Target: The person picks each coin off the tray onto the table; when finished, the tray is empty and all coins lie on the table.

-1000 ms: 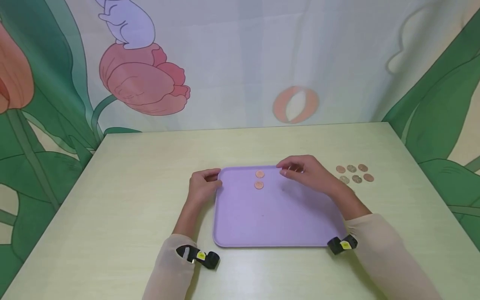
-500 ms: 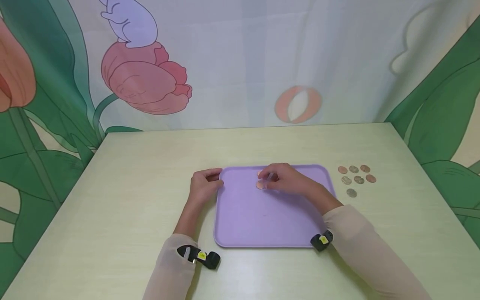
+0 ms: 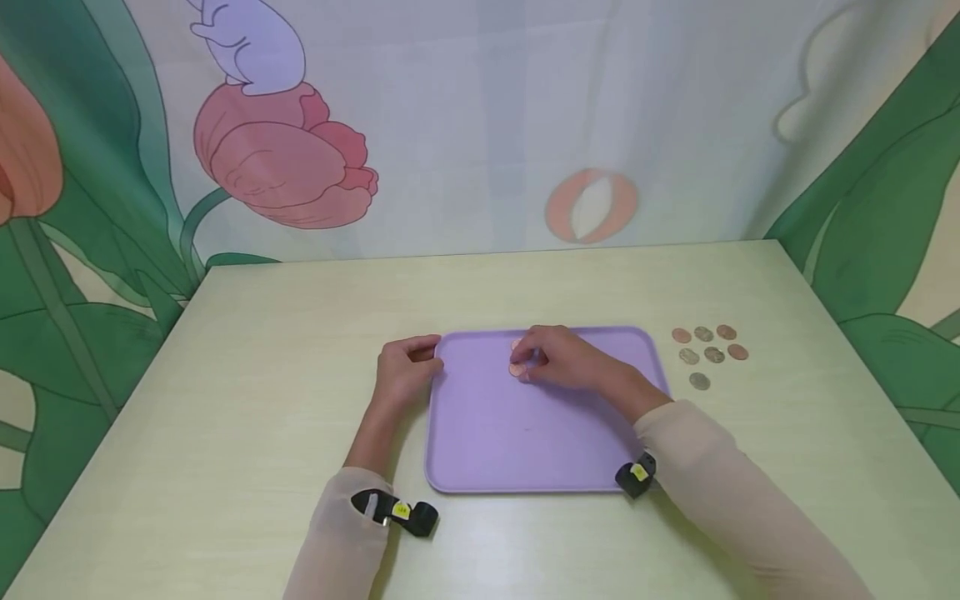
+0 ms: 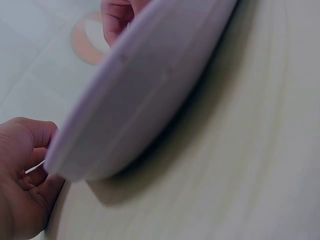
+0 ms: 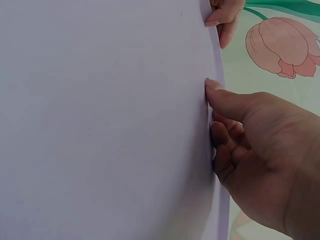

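Observation:
A purple tray [image 3: 480,433] lies on the table. At its far left corner my left hand [image 3: 405,369] holds the rim between thumb and fingers; the left wrist view shows that grip on the tray edge [image 4: 125,90] from below. My right hand [image 3: 566,358] reaches over the tray, thumb and curled fingertips closed on a copper coin [image 3: 516,369]. A second copper coin [image 3: 515,344] lies just beyond, partly covered by those fingers. In the right wrist view the right hand [image 5: 265,150] hides whatever is between its fingertips.
Several copper and silver coins [image 3: 714,354] lie in loose rows on the pale table [image 3: 247,417], right of the tray. A curtain [image 3: 465,125] printed with flowers and leaves hangs behind the table. Each sleeve carries a small black wrist camera [image 3: 416,518].
My right hand has moved left across the tray to the two copper coins and lowered its fingertips there. The left hand stays at the tray's corner.

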A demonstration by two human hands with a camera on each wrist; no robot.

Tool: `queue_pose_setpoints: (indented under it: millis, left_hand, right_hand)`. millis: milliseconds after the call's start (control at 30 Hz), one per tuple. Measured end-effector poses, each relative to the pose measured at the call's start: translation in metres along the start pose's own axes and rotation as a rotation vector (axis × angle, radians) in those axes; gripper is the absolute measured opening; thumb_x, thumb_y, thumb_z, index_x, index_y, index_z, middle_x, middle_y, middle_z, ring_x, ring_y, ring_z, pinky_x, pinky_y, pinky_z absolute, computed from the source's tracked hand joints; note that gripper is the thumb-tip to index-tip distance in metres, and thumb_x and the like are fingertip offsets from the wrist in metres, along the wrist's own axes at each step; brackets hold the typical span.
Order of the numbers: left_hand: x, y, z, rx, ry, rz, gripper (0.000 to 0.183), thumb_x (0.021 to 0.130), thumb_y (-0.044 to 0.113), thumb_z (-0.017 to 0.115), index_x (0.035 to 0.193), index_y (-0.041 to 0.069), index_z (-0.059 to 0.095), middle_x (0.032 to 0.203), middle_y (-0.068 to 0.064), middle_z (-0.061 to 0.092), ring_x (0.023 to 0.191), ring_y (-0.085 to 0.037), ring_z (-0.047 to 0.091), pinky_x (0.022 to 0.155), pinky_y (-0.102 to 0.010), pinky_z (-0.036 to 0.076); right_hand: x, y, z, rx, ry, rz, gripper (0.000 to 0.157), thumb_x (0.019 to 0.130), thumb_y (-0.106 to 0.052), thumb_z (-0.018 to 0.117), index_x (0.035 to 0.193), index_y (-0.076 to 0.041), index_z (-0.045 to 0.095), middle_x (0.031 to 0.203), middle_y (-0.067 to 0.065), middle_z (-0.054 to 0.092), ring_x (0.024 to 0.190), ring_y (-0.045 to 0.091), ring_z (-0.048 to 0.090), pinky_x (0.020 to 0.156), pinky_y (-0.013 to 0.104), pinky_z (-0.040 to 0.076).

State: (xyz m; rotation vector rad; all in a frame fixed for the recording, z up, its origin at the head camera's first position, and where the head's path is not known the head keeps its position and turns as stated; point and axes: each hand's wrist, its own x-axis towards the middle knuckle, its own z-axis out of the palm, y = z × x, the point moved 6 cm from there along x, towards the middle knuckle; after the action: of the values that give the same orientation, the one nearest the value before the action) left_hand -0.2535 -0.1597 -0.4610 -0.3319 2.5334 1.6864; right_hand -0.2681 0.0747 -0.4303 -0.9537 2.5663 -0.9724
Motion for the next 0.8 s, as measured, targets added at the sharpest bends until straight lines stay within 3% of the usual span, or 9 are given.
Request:
queue_pose_setpoints:
  millis: [400,567,800]
  left_hand:
    - [0.0013,-0.0014,0.0002,0.000,0.004,-0.014,0.044,0.084,0.000,0.066,0.128,0.004,0.070,0.121,-0.021,0.073,0.115,-0.028,0.069,0.091,-0.027,0.056]
    - [0.0010,-0.0012,0.0009,0.000,0.002,-0.016,0.044,0.085,0.001,0.066,0.128,0.004,0.070,0.121,-0.020,0.073,0.115,-0.028,0.069,0.092,-0.028,0.056]
    - [0.0008,-0.0013,0.0004,-0.006,0.005,-0.024,0.044,0.084,0.000,0.067,0.128,0.005,0.070,0.121,-0.020,0.073,0.115,-0.028,0.069,0.094,-0.031,0.057]
  right_hand:
    - [0.0019,-0.0015,0.0033,-0.038,-0.036,0.045,0.010,0.091,-0.011,0.073,0.100,-0.007,0.070,0.103,0.008,0.069,0.084,0.015,0.057,0.083,0.028,0.048]
    - [0.0022,-0.0035,0.0021,-0.034,-0.030,0.008,0.008,0.091,-0.008,0.073,0.094,-0.009,0.066,0.088,0.004,0.067,0.077,0.012,0.054,0.077,0.026,0.046]
    - [0.0014,-0.0054,-0.0004,-0.100,0.018,-0.058,0.007,0.091,-0.006,0.071,0.094,-0.012,0.071,0.078,-0.002,0.064,0.073,0.009,0.053,0.073,0.024,0.045]
